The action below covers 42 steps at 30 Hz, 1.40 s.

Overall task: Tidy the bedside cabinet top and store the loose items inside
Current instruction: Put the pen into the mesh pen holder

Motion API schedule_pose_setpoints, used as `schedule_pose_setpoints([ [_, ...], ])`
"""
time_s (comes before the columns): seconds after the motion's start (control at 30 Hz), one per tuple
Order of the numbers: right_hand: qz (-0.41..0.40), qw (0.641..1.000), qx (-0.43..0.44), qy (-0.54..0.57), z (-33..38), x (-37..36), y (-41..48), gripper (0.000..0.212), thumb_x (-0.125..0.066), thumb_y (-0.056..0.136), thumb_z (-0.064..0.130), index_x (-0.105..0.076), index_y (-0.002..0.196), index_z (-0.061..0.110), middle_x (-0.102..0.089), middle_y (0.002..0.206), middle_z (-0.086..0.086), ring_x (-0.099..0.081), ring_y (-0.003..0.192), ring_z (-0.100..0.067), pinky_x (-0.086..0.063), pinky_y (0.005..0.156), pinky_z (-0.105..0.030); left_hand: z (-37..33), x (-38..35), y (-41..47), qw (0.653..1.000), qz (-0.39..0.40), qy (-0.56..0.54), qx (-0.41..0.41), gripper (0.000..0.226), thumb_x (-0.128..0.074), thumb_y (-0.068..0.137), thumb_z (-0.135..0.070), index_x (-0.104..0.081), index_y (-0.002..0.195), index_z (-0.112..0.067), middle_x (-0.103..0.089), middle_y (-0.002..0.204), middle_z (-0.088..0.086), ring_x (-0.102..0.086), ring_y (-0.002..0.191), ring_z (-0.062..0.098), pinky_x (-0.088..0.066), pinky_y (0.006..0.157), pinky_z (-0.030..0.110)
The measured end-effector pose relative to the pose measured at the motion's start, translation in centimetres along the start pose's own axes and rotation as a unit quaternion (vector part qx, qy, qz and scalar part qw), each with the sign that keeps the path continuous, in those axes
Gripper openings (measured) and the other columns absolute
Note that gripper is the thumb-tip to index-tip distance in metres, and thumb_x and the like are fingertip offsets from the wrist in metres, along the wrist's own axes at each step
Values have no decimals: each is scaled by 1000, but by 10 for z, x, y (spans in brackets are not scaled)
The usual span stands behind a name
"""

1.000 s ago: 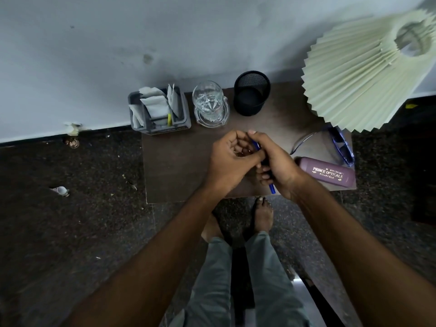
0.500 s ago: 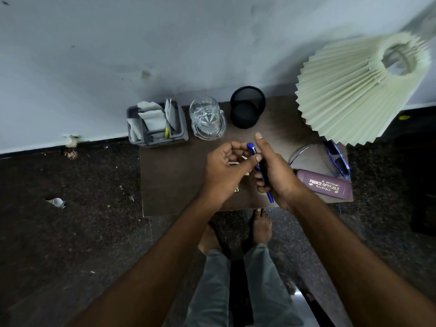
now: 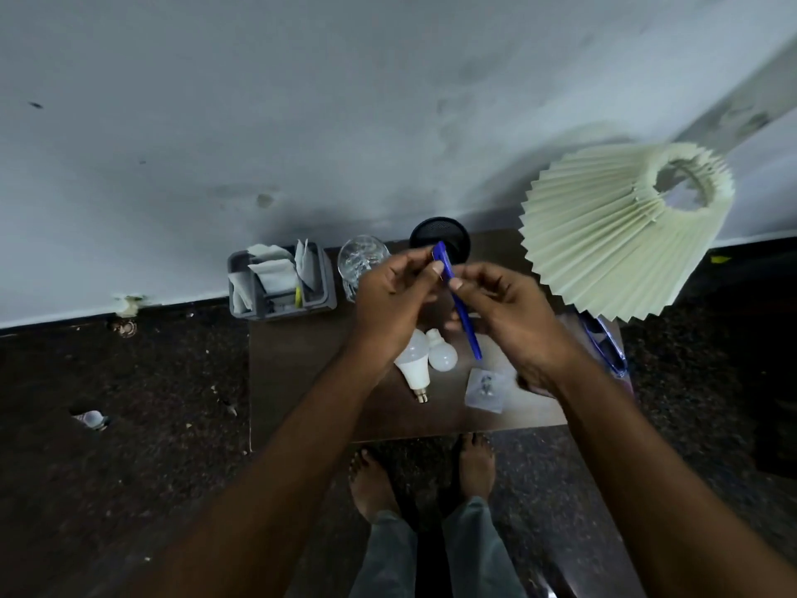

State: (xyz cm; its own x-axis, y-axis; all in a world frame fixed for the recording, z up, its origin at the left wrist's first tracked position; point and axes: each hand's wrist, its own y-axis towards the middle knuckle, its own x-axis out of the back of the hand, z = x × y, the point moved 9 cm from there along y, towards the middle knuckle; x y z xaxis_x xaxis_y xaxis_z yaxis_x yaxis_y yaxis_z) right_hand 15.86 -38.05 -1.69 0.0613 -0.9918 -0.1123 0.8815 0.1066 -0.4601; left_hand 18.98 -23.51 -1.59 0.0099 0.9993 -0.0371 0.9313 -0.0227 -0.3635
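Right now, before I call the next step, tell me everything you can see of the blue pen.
The blue pen is slim and looks plastic, wider at its upper, cap end. It is held in the air over the cabinet top, tilted, cap end toward the black mesh cup, lower end above two white bulbs. The left hand pinches the cap end; the right hand pinches the barrel just below. Nothing else touches it.

Blue pen (image 3: 458,304), white bulbs (image 3: 425,353), pleated cream lampshade (image 3: 612,239).
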Motion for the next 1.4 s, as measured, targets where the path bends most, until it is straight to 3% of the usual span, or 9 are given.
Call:
schedule_pose_setpoints([
  [0.1,-9,996,73,-40,29,2,19,13,-66,96,11,-72,105,18,-79,92,-2,-76,86,-20,-61,78,-28,-23,-6,17,999,10,-7,-39,16,-68,92,-5,-74,100,-17,-79,86,-3,-74,78,9,-58,67,21],
  [0.2,-60,983,138,-108,54,9,37,12,-71,93,11,-72,104,13,-76,83,8,-74,79,-5,-56,71,-18,-41,-9,33,998,5,2,-67,17,-67,92,-2,-75,97,-17,-79,85,-2,-75,82,16,-62,79,32],
  [0.27,-104,967,164,-163,65,16,45,14,-72,91,17,-72,105,15,-74,84,7,-73,74,-7,-57,67,-22,-50,-9,42,996,0,15,-86,16,-67,92,-1,-75,100,-13,-78,90,3,-76,85,18,-61,85,36],
  [0.37,-142,951,174,-213,67,21,55,14,-71,91,21,-72,105,20,-72,88,9,-72,68,-11,-60,67,-29,-54,-11,51,994,1,38,-98,19,-64,93,-1,-75,104,-13,-78,93,1,-77,86,14,-60,79,24],
  [0.6,-184,918,164,-310,39,17,65,19,-66,94,26,-71,111,22,-74,93,9,-71,74,-7,-61,72,-37,-8,-17,65,996,-4,87,-33,30,-59,93,2,-73,109,-20,-76,88,-9,-73,82,7,-57,81,23],
  [0.73,-155,898,116,-394,23,8,70,30,-58,97,33,-64,125,24,-76,108,-6,-73,96,-27,-59,83,-45,18,-19,66,995,-17,102,11,38,-56,90,4,-69,120,-16,-73,96,-11,-70,91,4,-54,88,22],
  [0.9,-131,867,72,-476,14,2,70,33,-47,100,31,-52,131,21,-72,107,-17,-69,98,-42,-57,81,-53,25,-26,60,994,-18,100,36,42,-53,88,5,-67,124,-13,-73,100,-9,-70,101,11,-55,99,32],
  [1.03,-128,851,41,-508,10,5,66,30,-46,100,26,-50,127,16,-71,108,-20,-67,99,-44,-54,80,-49,23,-29,56,991,-18,123,47,40,-54,90,2,-68,125,-11,-74,109,0,-69,109,17,-52,105,41],
  [1.4,-153,842,19,-517,9,12,59,28,-48,99,32,-62,115,14,-72,103,-17,-68,94,-41,-56,82,-48,19,-31,40,988,-7,146,40,40,-56,94,2,-62,134,-4,-71,125,9,-66,117,17,-50,108,36],
])
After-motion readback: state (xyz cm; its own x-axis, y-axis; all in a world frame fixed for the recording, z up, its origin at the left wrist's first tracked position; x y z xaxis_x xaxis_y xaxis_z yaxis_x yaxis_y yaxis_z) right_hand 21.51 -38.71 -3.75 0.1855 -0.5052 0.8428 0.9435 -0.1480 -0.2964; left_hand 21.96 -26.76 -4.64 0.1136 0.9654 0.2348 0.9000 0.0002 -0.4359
